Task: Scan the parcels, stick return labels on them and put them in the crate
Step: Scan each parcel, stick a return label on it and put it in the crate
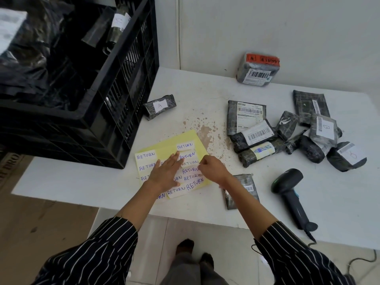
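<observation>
Closest to me, the striped sleeves lead out over the counter. I see the left hand lying flat, fingers released, on the yellow sheet of return labels. The right hand has its fingers pinching the edge of one return label. A parcel lies under the right forearm, with the scanner just beside it. More parcels are piled behind, and the black crate stands at the left with bags inside.
</observation>
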Demonstrator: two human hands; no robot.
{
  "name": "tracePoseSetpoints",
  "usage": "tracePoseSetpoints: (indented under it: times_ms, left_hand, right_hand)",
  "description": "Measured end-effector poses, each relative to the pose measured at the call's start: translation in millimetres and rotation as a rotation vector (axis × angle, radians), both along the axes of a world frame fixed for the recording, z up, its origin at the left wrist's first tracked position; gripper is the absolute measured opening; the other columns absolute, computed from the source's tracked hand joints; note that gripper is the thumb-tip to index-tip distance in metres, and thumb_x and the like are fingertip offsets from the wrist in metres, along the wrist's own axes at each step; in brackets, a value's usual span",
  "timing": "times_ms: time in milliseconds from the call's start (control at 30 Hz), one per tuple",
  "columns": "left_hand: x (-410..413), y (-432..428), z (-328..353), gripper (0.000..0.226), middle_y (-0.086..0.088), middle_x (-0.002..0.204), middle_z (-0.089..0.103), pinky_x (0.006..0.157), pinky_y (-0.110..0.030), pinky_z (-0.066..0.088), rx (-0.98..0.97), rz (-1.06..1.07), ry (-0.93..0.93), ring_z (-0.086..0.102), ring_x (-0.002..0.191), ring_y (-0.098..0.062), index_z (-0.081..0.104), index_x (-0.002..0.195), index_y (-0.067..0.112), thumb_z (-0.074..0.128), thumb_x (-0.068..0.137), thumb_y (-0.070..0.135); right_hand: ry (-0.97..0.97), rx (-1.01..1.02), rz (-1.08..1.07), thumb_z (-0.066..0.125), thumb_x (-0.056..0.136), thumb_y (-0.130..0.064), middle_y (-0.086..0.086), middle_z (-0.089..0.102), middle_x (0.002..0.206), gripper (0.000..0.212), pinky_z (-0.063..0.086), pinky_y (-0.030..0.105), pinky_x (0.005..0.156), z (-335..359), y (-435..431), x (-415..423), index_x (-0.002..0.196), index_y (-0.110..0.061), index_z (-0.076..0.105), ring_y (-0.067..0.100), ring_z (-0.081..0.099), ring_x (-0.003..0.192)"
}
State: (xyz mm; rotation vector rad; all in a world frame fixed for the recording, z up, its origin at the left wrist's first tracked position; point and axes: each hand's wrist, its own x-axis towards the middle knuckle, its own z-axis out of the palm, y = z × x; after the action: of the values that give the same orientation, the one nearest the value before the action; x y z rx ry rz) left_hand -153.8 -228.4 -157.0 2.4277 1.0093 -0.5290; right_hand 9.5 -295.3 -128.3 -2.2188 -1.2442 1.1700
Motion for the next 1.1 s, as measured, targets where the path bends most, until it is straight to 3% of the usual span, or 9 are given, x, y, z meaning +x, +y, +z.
tracePoseSetpoints:
  times_ms: [100,200,367,500,633,800,933,1000,1100]
  left_hand:
    - [-2,-1,0,0.086,0.003,0.156,-0.021,0.117,-0.044,-0.002,-0.002,0.007,-0.009,-0.010,0.145,-0.012,-0.001,0.151,0.022,0.059,0.090,0.032]
    - [-3,-1,2,0.086,0.004,0.156,-0.022,0.117,-0.044,-0.002,-0.007,-0.009,0.003,-0.010,0.145,-0.012,-0.003,0.151,0.021,0.057,0.091,0.033]
    - [-4,-2,2,0.084,0.004,0.156,-0.021,0.117,-0.043,-0.002,-0.001,-0.013,-0.010,-0.009,0.145,-0.011,-0.002,0.151,0.021,0.056,0.092,0.033]
    - [-4,-2,1,0.083,0.004,0.156,-0.022,0.117,-0.043,-0.003,0.004,-0.016,-0.011,-0.010,0.145,-0.011,-0.003,0.151,0.021,0.055,0.093,0.033]
    - [-5,-2,0,0.087,0.004,0.155,-0.023,0.117,-0.044,-0.003,-0.014,-0.003,-0.017,-0.012,0.145,-0.012,-0.005,0.151,0.020,0.057,0.091,0.033]
    - [-6,-4,-3,0.091,0.002,0.156,-0.021,0.117,-0.045,-0.003,-0.021,0.029,-0.059,-0.011,0.145,-0.012,-0.004,0.151,0.019,0.061,0.089,0.033]
    - [-9,-6,-6,0.087,0.003,0.156,-0.022,0.117,-0.043,-0.004,-0.001,0.014,-0.067,-0.012,0.145,-0.012,-0.001,0.151,0.021,0.059,0.090,0.037]
    - [-10,-5,-8,0.086,0.003,0.156,-0.023,0.117,-0.043,-0.004,0.010,0.005,-0.068,-0.013,0.145,-0.012,-0.002,0.151,0.022,0.057,0.090,0.038]
    - [-12,-5,-10,0.085,0.004,0.155,-0.023,0.118,-0.043,-0.005,0.008,-0.002,-0.074,-0.013,0.145,-0.011,-0.002,0.151,0.023,0.056,0.091,0.040]
  right_hand:
    - [0.179,-0.051,-0.128,0.046,0.082,-0.002,0.011,0.051,0.080,0.013,0.035,0.028,0.064,5,6,-1,0.071,-0.009,0.046,0.019,0.047,0.075]
    - [0.261,-0.114,-0.189,0.043,0.080,0.002,0.013,0.052,0.081,0.011,0.038,0.032,0.067,7,16,-6,0.079,-0.003,0.053,0.022,0.048,0.076]
    - [0.146,-0.221,-0.076,0.037,0.087,0.007,0.006,0.038,0.061,0.032,0.030,0.021,0.046,16,29,-11,0.060,-0.010,0.036,0.019,0.036,0.055]
    - [0.090,-0.210,0.030,0.040,0.091,0.004,0.006,0.043,0.069,0.033,0.039,0.022,0.057,13,29,-7,0.063,-0.013,0.036,0.022,0.046,0.067]
    - [-0.156,-0.066,0.159,0.041,0.093,-0.004,0.018,0.060,0.093,0.017,0.037,0.031,0.064,8,19,-6,0.077,-0.009,0.043,0.033,0.059,0.091]
    - [-0.400,0.088,0.223,0.045,0.093,-0.009,0.017,0.056,0.107,0.003,0.036,0.035,0.074,-16,7,-10,0.095,-0.008,0.044,0.035,0.054,0.095]
    - [-0.577,0.244,0.193,0.054,0.087,-0.006,0.013,0.049,0.111,0.043,0.039,0.037,0.081,-28,-4,-18,0.129,-0.005,0.044,0.032,0.051,0.089]
    - [-0.654,0.480,0.203,0.071,0.070,0.000,0.012,0.056,0.096,0.042,0.044,0.036,0.072,-33,-10,-22,0.111,-0.006,0.060,0.029,0.055,0.077]
    - [-0.700,0.663,0.319,0.079,0.059,-0.001,0.008,0.060,0.087,0.024,0.032,0.032,0.072,-40,-17,-25,0.078,-0.010,0.067,0.026,0.056,0.072]
